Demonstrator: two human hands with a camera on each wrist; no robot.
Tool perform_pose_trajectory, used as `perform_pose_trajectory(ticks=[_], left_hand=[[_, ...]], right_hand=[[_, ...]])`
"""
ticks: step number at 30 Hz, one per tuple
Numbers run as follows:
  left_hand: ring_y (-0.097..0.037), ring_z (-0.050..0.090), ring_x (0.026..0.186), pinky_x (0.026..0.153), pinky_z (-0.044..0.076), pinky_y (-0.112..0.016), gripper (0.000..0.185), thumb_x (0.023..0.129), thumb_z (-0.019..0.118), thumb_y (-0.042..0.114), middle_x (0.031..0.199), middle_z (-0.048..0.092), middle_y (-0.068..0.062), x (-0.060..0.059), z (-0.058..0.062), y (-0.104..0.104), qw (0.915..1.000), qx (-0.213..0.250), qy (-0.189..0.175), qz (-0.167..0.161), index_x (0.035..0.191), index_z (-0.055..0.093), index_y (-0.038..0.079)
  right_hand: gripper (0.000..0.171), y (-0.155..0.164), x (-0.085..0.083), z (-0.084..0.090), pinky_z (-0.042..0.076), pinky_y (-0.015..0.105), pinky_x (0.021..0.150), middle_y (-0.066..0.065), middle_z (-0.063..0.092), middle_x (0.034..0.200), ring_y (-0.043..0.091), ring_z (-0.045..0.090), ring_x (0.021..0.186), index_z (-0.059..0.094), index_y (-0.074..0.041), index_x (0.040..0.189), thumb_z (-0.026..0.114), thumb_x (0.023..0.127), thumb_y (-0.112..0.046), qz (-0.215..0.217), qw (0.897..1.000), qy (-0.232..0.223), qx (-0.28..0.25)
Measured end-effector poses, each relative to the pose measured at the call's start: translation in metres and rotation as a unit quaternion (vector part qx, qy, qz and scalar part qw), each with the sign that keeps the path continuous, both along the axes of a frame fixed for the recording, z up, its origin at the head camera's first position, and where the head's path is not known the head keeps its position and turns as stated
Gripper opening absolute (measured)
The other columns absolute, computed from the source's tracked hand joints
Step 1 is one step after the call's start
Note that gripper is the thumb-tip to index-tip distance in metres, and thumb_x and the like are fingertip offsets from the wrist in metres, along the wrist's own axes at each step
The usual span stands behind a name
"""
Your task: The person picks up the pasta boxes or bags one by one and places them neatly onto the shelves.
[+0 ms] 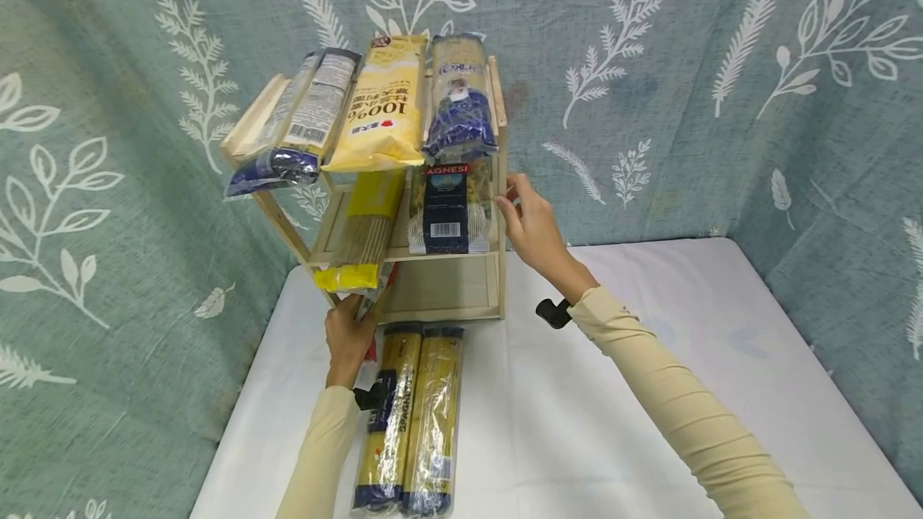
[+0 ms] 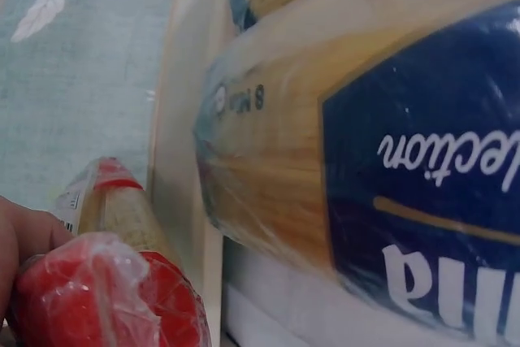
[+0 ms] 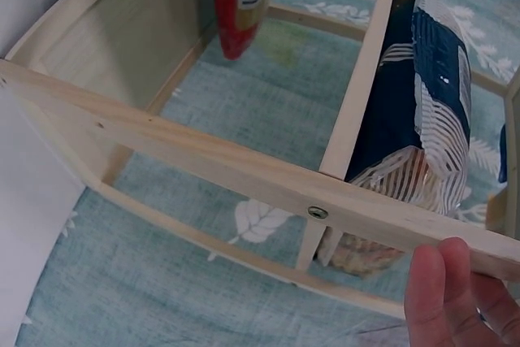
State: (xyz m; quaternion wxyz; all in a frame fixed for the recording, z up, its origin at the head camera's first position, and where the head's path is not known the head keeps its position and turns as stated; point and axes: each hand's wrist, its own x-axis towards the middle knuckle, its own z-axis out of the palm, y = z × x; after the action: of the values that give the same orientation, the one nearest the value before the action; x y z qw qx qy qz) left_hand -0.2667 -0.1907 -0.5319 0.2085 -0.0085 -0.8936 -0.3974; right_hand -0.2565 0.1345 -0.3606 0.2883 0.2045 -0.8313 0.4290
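My left hand [image 1: 348, 336] grips a pasta packet with red ends [image 2: 106, 298] at the lower left of the wooden shelf rack [image 1: 502, 287]. In the head view most of that packet is hidden by the hand and the shelf above. My right hand [image 1: 534, 223] holds the rack's right front post [image 3: 244, 172], thumb and fingers against the wood. Just above the left hand, a yellow-ended noodle packet [image 1: 364, 235] juts out from the middle shelf. Beside it stands an Agnesi pasta bag [image 1: 447, 211].
On the top shelf lie a blue-ended packet [image 1: 317, 106], a yellow packet [image 1: 382, 106] and a clear-and-blue packet [image 1: 460, 94]. Two long spaghetti packets [image 1: 433, 423] lie on the white table [image 1: 613, 423] before the rack. A patterned curtain [image 1: 577, 46] hangs behind.
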Motion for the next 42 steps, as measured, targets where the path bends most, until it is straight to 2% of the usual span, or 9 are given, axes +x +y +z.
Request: perform_pose_trajectory(ticks=[8, 11, 15, 17, 20, 23, 27, 37, 42], left_hand=[[-0.031, 0.05, 0.07, 0.055, 0.04, -0.042, 0.027, 0.081, 0.063, 0.002, 0.089, 0.064, -0.019, -0.007, -0.014, -0.003, 0.9992, -0.019, -0.035, 0.005, 0.107, 0.068, 0.006], [-0.039, 0.054, 0.093, 0.07, 0.046, -0.053, 0.033, 0.083, 0.061, 0.007, 0.109, 0.06, -0.024, -0.006, -0.016, -0.004, 0.9963, -0.051, -0.068, -0.013, 0.116, 0.064, 0.004], [-0.047, 0.032, 0.128, 0.091, 0.034, -0.07, 0.057, 0.088, 0.06, 0.023, 0.143, 0.034, -0.027, -0.003, -0.014, -0.004, 0.9821, -0.107, -0.15, -0.038, 0.141, 0.045, 0.008], [-0.048, 0.027, 0.13, 0.091, 0.031, -0.072, 0.063, 0.089, 0.059, 0.028, 0.148, 0.025, -0.026, -0.001, -0.012, -0.003, 0.9732, -0.13, -0.184, -0.045, 0.146, 0.037, 0.011], [-0.051, 0.028, 0.128, 0.087, 0.033, -0.073, 0.068, 0.089, 0.057, 0.03, 0.148, 0.022, -0.028, 0.002, -0.008, 0.0, 0.9648, -0.161, -0.202, -0.049, 0.149, 0.03, 0.015], [-0.053, 0.03, 0.124, 0.081, 0.034, -0.072, 0.072, 0.086, 0.058, 0.028, 0.147, 0.021, -0.031, 0.007, -0.006, 0.002, 0.9601, -0.187, -0.202, -0.05, 0.15, 0.027, 0.016], [-0.051, 0.027, 0.125, 0.079, 0.035, -0.069, 0.075, 0.084, 0.062, 0.024, 0.146, 0.02, -0.032, 0.015, -0.004, 0.004, 0.963, -0.194, -0.181, -0.048, 0.15, 0.027, 0.016], [-0.049, 0.024, 0.129, 0.085, 0.034, -0.068, 0.07, 0.089, 0.063, 0.031, 0.148, 0.021, -0.029, 0.038, 0.004, -0.001, 0.9734, -0.161, -0.15, -0.064, 0.15, 0.03, 0.017], [-0.048, 0.03, 0.127, 0.088, 0.034, -0.069, 0.061, 0.088, 0.064, 0.026, 0.144, 0.028, -0.029, 0.05, 0.012, -0.003, 0.9797, -0.135, -0.135, -0.062, 0.143, 0.042, 0.007]], right_hand=[[0.019, -0.001, -0.001, -0.001, 0.047, 0.031, 0.051, 0.015, 0.054, 0.091, 0.02, 0.056, 0.056, 0.045, 0.001, 0.113, 0.046, 0.1, -0.012, 0.004, 1.0, 0.002, 0.002], [0.02, -0.001, -0.001, -0.002, 0.047, 0.03, 0.05, 0.015, 0.054, 0.091, 0.019, 0.055, 0.055, 0.045, 0.001, 0.114, 0.046, 0.1, -0.013, 0.006, 1.0, -0.003, -0.001], [0.02, 0.0, -0.002, -0.002, 0.047, 0.03, 0.05, 0.015, 0.054, 0.091, 0.019, 0.055, 0.054, 0.045, 0.001, 0.114, 0.045, 0.1, -0.014, 0.008, 1.0, -0.002, -0.005], [0.02, 0.001, -0.002, -0.003, 0.047, 0.031, 0.05, 0.015, 0.054, 0.091, 0.019, 0.055, 0.055, 0.045, 0.001, 0.114, 0.045, 0.1, -0.014, 0.008, 1.0, 0.001, -0.004], [0.021, 0.001, -0.002, -0.003, 0.047, 0.031, 0.05, 0.015, 0.054, 0.091, 0.019, 0.055, 0.055, 0.045, 0.001, 0.114, 0.045, 0.1, -0.015, 0.007, 1.0, 0.004, -0.004], [0.022, 0.001, -0.002, -0.004, 0.047, 0.031, 0.051, 0.014, 0.054, 0.091, 0.019, 0.056, 0.055, 0.045, 0.001, 0.114, 0.045, 0.1, -0.016, 0.005, 1.0, 0.002, -0.001], [0.021, 0.001, -0.002, -0.003, 0.047, 0.031, 0.052, 0.015, 0.054, 0.091, 0.02, 0.056, 0.057, 0.045, 0.001, 0.114, 0.045, 0.1, -0.015, 0.005, 1.0, -0.002, -0.001], [0.022, 0.0, -0.001, -0.001, 0.045, 0.032, 0.05, 0.016, 0.054, 0.088, 0.022, 0.054, 0.055, 0.045, 0.002, 0.114, 0.045, 0.099, -0.015, 0.008, 1.0, -0.002, -0.006], [0.022, 0.0, 0.0, -0.001, 0.046, 0.031, 0.049, 0.016, 0.054, 0.088, 0.02, 0.053, 0.052, 0.045, 0.002, 0.114, 0.045, 0.1, -0.014, 0.012, 1.0, 0.0, -0.008]])
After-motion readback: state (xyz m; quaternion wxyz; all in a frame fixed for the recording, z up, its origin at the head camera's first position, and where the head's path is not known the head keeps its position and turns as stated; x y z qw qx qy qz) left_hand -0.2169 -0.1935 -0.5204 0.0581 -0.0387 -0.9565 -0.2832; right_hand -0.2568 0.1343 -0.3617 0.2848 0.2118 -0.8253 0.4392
